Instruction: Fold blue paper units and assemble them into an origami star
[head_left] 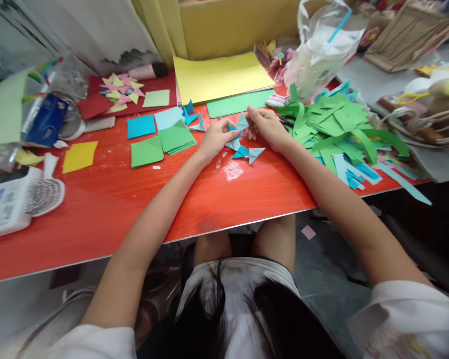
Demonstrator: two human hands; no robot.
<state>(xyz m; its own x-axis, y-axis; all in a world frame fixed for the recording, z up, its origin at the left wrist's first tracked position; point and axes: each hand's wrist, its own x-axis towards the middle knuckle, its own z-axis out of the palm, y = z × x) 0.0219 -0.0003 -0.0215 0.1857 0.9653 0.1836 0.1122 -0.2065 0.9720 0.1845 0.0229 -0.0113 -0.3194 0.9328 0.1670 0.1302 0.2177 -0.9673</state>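
Note:
My left hand (219,138) pinches a folded blue paper piece (233,144) made of joined light and darker blue points. On its other side, my right hand (268,127) has its fingers curled at the upper light-blue tip; its fingertips are partly hidden. A light-blue point (256,154) of the piece sticks out toward the lower right, above the red tabletop (209,199). Left of my hands lie more folded blue pieces (190,113), a stack of green squares (176,138), another green stack (146,151) and blue squares (141,126).
Green paper scraps (336,119) and blue strips (353,172) heap up at the right. Behind lie yellow sheets (222,77) and a plastic bag with a cup (314,60). Leftward are folded paper stars (123,90), a yellow square (80,156) and a hairbrush (47,194).

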